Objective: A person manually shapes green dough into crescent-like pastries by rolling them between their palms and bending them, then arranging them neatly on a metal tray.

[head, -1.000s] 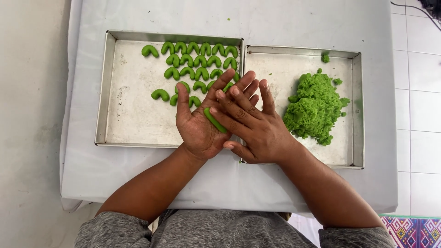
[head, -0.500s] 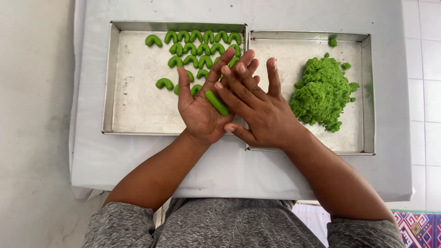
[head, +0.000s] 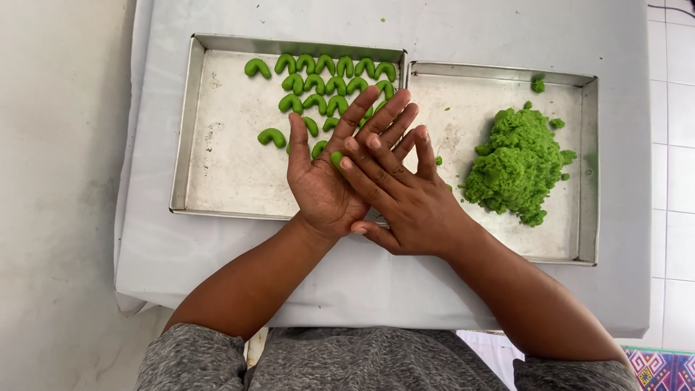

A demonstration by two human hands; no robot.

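My left hand (head: pixel 322 185) lies palm up and spread wide, and my right hand (head: pixel 405 199) rests flat across it, fingers straight, with a small roll of green dough (head: pixel 337 158) pressed between the two. Only the near end of the roll shows, poking out under my right fingertips (head: pixel 347 164) at the base of my left fingers (the rest is hidden by the upper hand). Flat palms, not a fist, suit it: the dough is soft, and an even press between two open hands gives a smooth, slender rope instead of a squashed lump.

I hold both hands over the seam where the two metal trays meet. The left tray (head: pixel 190 130) carries the finished crescents (head: pixel 326 83), curved green pieces set in close rows at its far side, with two strays lying apart. The right tray (head: pixel 588 166) holds the heap of raw green dough (head: pixel 515 163), crumbs scattered beside it. Both trays sit on a table under a white cloth (head: pixel 362 275).
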